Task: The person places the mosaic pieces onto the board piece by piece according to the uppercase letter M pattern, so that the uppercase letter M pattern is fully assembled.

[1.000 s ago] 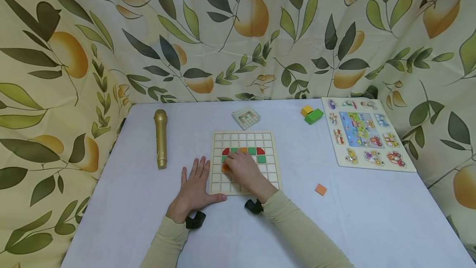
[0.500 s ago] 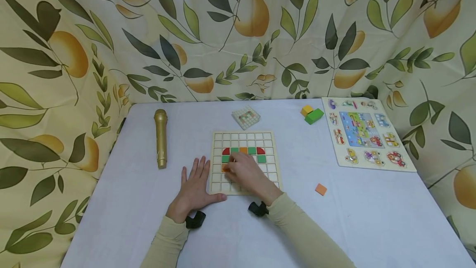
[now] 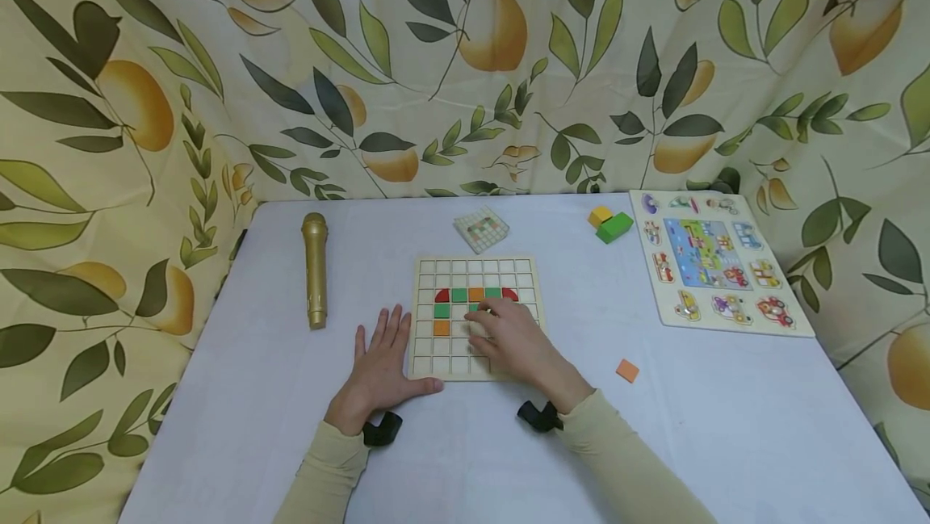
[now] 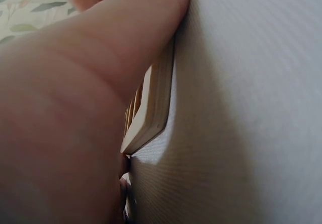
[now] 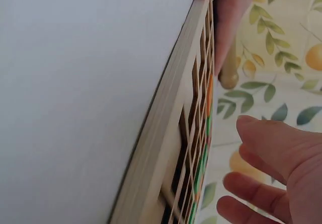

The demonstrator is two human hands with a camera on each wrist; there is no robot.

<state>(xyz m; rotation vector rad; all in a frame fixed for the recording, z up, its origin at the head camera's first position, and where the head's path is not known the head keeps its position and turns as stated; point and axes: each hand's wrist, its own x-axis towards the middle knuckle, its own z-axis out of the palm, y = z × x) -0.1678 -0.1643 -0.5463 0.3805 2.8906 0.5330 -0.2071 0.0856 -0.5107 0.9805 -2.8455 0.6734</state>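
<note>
A wooden grid board (image 3: 475,267) lies mid-table, with red, green and orange tiles in some squares. My left hand (image 3: 381,362) rests flat at its near left corner, fingers spread and thumb along the near edge. In the left wrist view, that hand (image 4: 75,98) lies against the board's edge (image 4: 156,93). Over the right half of the board is my right hand (image 3: 519,346), fingers loosely bent and holding nothing; it hides several squares. The orange tile (image 3: 441,329) sits in the left column, below a green tile (image 3: 441,311). In the right wrist view, the fingers (image 5: 251,191) are apart from the board.
Behind the board lies a small pattern card (image 3: 481,229). A loose orange tile (image 3: 627,370) is on the table to the right. Yellow and green blocks (image 3: 613,228) stand by a picture puzzle board (image 3: 726,310). At left lies a gold microphone-shaped tube (image 3: 316,270).
My right hand has let go at the orange tile in the left column and moved right over the board, uncovering the left tiles. My left hand has stayed in place.
</note>
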